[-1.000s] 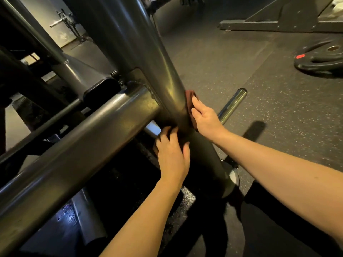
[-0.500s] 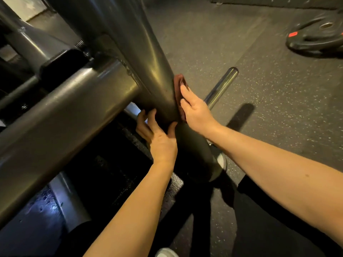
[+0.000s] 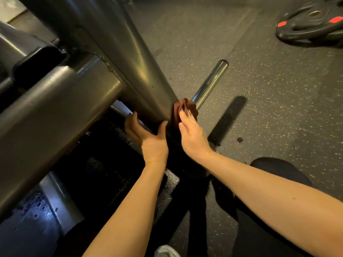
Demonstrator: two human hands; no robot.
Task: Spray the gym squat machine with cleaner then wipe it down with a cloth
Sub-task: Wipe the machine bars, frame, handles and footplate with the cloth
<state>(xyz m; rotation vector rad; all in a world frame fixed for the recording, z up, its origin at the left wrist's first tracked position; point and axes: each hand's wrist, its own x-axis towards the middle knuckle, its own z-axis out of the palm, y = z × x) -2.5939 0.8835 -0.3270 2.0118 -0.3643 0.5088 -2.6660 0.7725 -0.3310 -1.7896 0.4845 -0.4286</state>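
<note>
The squat machine's thick grey steel post (image 3: 118, 52) slants down from the top left to its foot near the middle of the view. A dark red cloth (image 3: 187, 106) is bunched against the post's right side. My right hand (image 3: 191, 134) presses the cloth onto the post with nearly straight fingers. My left hand (image 3: 146, 134) cups the post's left side low down, thumb on the front and fingers wrapped behind. A second grey tube (image 3: 55, 108) joins the post from the left.
A chrome weight peg (image 3: 211, 84) sticks out behind the post toward the right. A black weight plate with red marks (image 3: 311, 28) lies on the speckled rubber floor (image 3: 269, 108) at top right. My knee (image 3: 274, 173) and a white shoe tip (image 3: 167, 252) show below.
Both hands have slid down the post toward its foot, and the cloth has gone with the right hand. The camera has tilted lower and closer.
</note>
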